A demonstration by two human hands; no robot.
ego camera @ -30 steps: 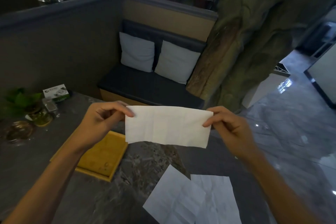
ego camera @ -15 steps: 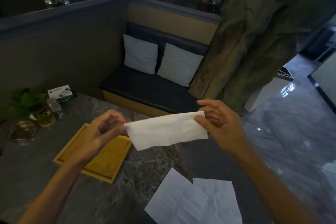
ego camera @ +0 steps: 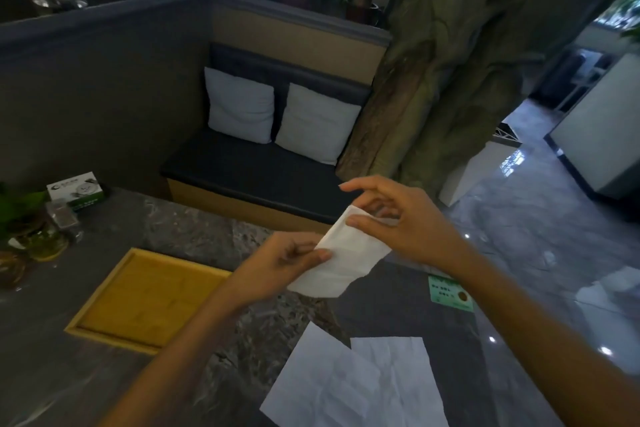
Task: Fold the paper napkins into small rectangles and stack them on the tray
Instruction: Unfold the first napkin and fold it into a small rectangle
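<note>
A white paper napkin (ego camera: 343,260), folded into a narrow strip, hangs in the air above the dark marble table (ego camera: 194,236). My left hand (ego camera: 277,267) pinches its lower left edge between thumb and fingers. My right hand (ego camera: 394,218) pinches its upper end, index finger raised. Two unfolded white napkins (ego camera: 356,385) lie flat on the table near me, overlapping. The yellow wooden tray (ego camera: 145,295) sits to the left of my hands with nothing visible in it.
A green and white tissue box (ego camera: 76,189), a small plant (ego camera: 20,208) and glass items (ego camera: 45,243) stand at the table's far left. A green card (ego camera: 450,293) lies right of my hands. Beyond the table are a bench with two cushions (ego camera: 277,118) and a tree trunk (ego camera: 450,62).
My hands have come together, the right end of the napkin brought toward the left, so the wide strip is now folded shorter and tilted. The view has shifted down.
</note>
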